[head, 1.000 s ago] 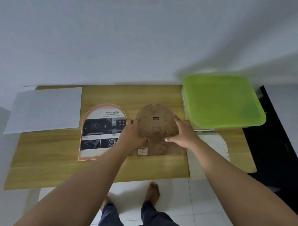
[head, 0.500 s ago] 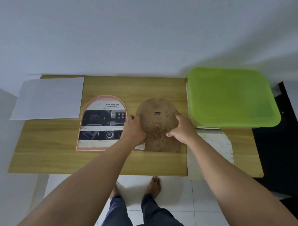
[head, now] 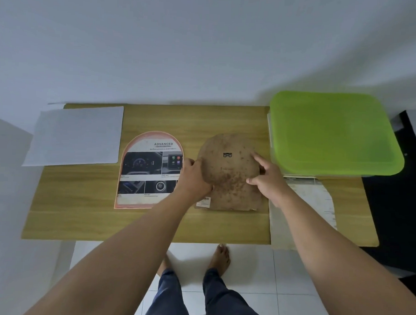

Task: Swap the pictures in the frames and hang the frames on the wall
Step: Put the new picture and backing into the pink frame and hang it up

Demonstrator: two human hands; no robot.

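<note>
As left hand still grips frame, right hand fingers now straighter

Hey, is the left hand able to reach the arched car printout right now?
Probably yes: the left hand grips the left edge of the brown board right beside the arched printout, which lies uncovered.
</note>
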